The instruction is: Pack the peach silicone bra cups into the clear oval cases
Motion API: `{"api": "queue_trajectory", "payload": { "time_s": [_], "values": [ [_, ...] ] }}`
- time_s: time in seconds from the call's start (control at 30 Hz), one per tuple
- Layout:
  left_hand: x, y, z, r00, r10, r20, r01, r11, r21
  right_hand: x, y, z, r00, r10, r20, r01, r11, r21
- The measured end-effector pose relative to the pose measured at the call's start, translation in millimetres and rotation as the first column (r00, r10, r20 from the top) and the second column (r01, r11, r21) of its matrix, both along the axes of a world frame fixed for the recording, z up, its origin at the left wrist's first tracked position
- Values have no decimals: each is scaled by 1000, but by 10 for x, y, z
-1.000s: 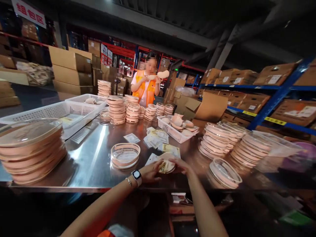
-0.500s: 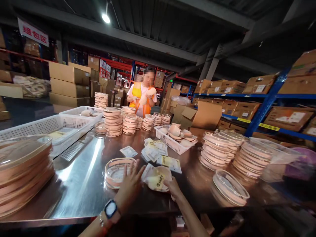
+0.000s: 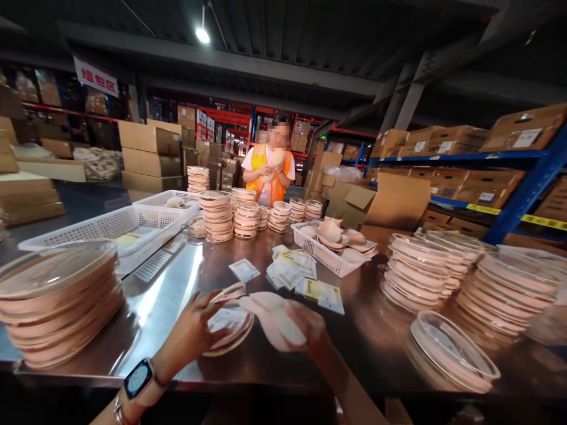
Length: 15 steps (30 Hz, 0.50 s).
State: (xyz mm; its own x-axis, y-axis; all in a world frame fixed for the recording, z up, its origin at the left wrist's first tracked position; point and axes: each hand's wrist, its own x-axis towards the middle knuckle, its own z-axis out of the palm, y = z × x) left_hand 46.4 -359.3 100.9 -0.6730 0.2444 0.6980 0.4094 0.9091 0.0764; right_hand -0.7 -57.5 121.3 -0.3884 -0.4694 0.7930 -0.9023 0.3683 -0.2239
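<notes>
My left hand (image 3: 201, 319) grips the raised rim of a round clear-lidded case (image 3: 228, 330) near the table's front. The case's upper part (image 3: 230, 292) is tilted up, and a white printed paper shows inside. In my right hand (image 3: 308, 324) is a beige stick-on bra (image 3: 274, 319), two joined cups, held just right of the case with its left end over the case's edge. Behind them lies a loose pile of printed cards (image 3: 290, 265), some with yellow print. One more card (image 3: 244, 270) rests apart to the left.
Tall stacks of similar cases stand at left (image 3: 62, 301) and right (image 3: 416, 271), with a single case (image 3: 454, 351) front right. A white basket (image 3: 319, 257) holds more beige cups. White trays (image 3: 146, 236) sit at left. A co-worker in an orange vest (image 3: 283, 177) stands across the table.
The case's upper part has been lifted by my left hand. My right hand has raised the bra off the table toward the case; the yellow-printed card on it no longer shows. The view has shifted left.
</notes>
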Motion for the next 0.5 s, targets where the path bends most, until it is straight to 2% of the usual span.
{"api": "queue_trajectory", "payload": {
  "time_s": [0.07, 0.17, 0.2, 0.27, 0.3, 0.33, 0.37, 0.4, 0.47, 0.5],
  "values": [
    [85, 115, 94, 997, -24, 77, 24, 1000, 2, 51, -143, 37, 965, 109, -237, -55, 974, 220],
    [197, 248, 217, 947, -228, 226, 237, 972, -11, 77, -421, 6, 920, 198, -337, -65, 928, 368],
    [218, 271, 210, 909, -330, 256, 336, 942, 20, 78, -492, -25, 926, 193, -325, -54, 919, 391],
    [232, 299, 75, 859, -476, 190, 433, 872, 231, 82, -561, -123, 955, 117, -274, 10, 907, 422],
    [234, 311, -49, 861, -498, 100, 424, 813, 400, 88, -559, -193, 968, 52, -245, 58, 906, 420],
    [236, 325, -195, 914, -407, -2, 321, 717, 619, 95, -540, -280, 974, -13, -224, 103, 914, 392],
    [240, 342, -347, 965, -260, -17, 178, 612, 770, 102, -515, -383, 975, -70, -211, 142, 927, 348],
    [249, 359, -486, 971, -224, 79, 58, 548, 835, 108, -494, -498, 971, -112, -209, 171, 943, 286],
    [287, 381, -669, 971, -205, 120, 7, 530, 848, 125, -502, -744, 957, -100, -272, 153, 972, 181],
    [319, 383, -699, 959, -250, 134, 11, 506, 863, 147, -539, -858, 946, -63, -318, 120, 980, 162]
  ]
}}
